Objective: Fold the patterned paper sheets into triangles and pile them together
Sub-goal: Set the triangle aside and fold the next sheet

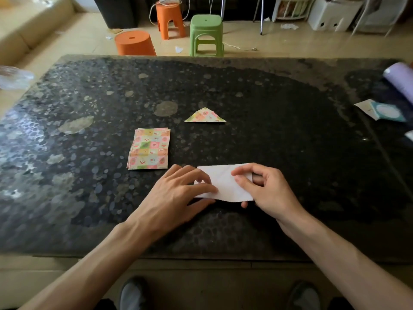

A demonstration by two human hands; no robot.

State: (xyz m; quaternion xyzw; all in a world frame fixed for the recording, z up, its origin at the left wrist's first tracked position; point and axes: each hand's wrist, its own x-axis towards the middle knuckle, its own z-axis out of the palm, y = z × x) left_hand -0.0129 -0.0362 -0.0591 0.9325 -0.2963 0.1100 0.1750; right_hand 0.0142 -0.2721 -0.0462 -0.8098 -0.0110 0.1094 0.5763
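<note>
Pinching grip: right hand (pixel 268 191) holds the right end of the white-side-up sheet (pixel 225 182), left hand (pixel 176 195) pressing its left end flat on the tabletop (pixel 290 130); long axis runs left-right, folded triangle (pixel 205 116) lying beyond.

Bare tabletop (pixel 176 133) between stack (pixel 149 148) and triangle (pixel 204 116)

Glossy dark speckled stone table (pixel 268 90); matt paper sheets (pixel 149 149); plastic stools (pixel 206 34).
</note>
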